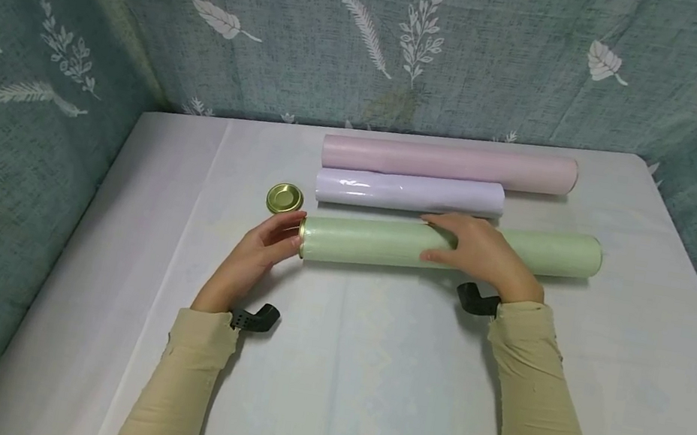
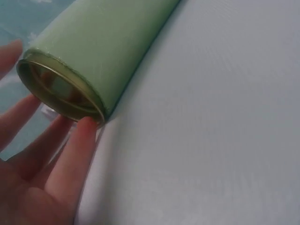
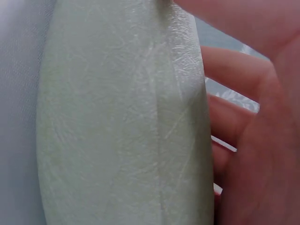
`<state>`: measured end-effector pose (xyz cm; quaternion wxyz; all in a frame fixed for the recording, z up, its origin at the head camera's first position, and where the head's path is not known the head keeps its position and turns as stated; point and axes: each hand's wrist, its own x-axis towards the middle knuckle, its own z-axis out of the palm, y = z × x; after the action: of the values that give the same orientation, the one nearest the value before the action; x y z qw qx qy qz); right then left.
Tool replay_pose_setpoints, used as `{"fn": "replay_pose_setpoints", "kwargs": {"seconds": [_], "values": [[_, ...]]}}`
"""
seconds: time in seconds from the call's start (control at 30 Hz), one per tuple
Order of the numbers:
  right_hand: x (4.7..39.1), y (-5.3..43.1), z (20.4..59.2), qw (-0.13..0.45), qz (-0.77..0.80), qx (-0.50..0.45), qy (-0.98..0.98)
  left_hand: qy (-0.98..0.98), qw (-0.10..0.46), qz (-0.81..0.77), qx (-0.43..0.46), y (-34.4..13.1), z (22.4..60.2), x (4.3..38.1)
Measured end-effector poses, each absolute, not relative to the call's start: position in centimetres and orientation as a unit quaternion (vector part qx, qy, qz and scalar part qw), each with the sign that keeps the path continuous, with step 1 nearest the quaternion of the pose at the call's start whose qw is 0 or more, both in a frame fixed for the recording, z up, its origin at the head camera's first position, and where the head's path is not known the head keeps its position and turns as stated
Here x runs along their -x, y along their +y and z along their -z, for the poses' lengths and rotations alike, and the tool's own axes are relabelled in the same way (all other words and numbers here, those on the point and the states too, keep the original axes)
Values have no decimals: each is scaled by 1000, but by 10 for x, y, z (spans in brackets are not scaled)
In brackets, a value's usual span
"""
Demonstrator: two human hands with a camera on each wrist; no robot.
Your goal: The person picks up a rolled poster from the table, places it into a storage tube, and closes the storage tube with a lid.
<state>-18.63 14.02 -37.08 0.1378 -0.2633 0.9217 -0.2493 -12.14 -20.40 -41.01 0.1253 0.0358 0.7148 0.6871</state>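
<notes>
A long pale green tube lies across the table with a gold rim at its left end. My left hand holds that end, thumb and fingers spread around the gold rim, which looks recessed and shiny inside. Over the tube's middle, my right hand grips it from above, thumb on the near side and fingers on the far side. In the right wrist view, the fingers run along the tube's side, their tips hidden behind it. Just beyond my left fingertips, a round gold lid lies flat.
Behind the green tube lie a shorter pale lilac tube and a longer pink tube, roughly parallel to it. A white cloth covers the table. Leaf-patterned green curtains stand at the back and both sides.
</notes>
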Motion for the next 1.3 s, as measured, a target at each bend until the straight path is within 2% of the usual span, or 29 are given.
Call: {"fn": "replay_pose_setpoints", "kwargs": {"seconds": [0.23,0.47,0.77,1.0,1.3], "values": [[184,138,367,112,265,269,919,789,120,-602,-24,-190,388,121],[180,138,361,79,286,270,916,844,88,-527,-41,-194,397,138],[179,143,340,18,242,314,918,859,84,-503,-34,-201,375,158],[196,146,320,45,169,332,927,877,108,-468,-23,-205,368,177],[236,139,315,79,125,336,930,858,169,-485,25,-201,368,202]]}}
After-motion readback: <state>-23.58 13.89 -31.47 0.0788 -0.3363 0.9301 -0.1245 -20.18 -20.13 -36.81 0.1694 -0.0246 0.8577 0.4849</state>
